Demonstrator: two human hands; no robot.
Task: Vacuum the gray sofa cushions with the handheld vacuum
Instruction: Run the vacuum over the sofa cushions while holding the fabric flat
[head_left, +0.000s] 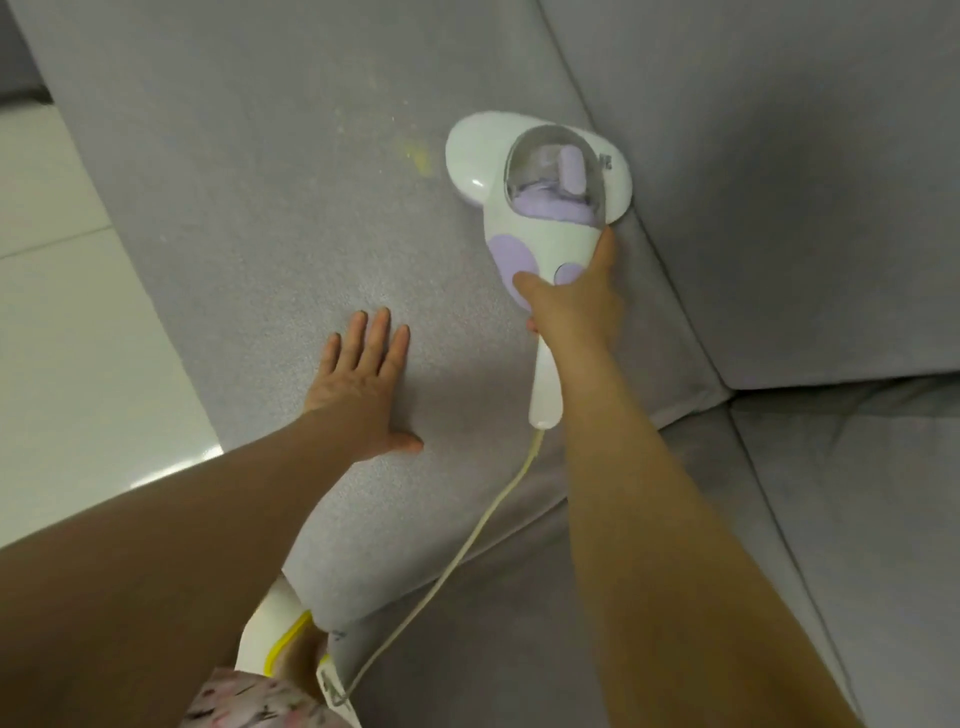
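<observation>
Gray sofa fabric fills most of the view, with a wide seat cushion (249, 218) lying under both arms and a back cushion (779, 182) rising beyond and to the right of the right hand (571, 301). That hand grips the neck of the handheld vacuum (540, 176), with the thumb laid on a lavender patch and one finger stretched along the white body toward the clear dust cup. The vacuum's broad white head sits on the seat cushion just ahead of the fingers, its far edge right at the crease where seat meets back. The handle's tail sticks out behind the wrist, and from it a pale cord (457, 561) trails back beneath the forearm, across the cushion's front edge and down toward the bottom of the view.

The left hand (363, 384) lies flat on the seat cushion, fingers straight and slightly spread, holding nothing, well apart from the vacuum and nearer the sofa's front edge. Ahead of this hand, just left of the vacuum head, a yellowish smear (418, 158) with pale specks marks the fabric. To the left of the left arm is white tiled floor (62, 322). Right of the right forearm a seam divides off a neighbouring cushion (857, 519). Below the left arm, a white slipper (275, 639) with a yellow edge and a bit of floral fabric (244, 701) show.
</observation>
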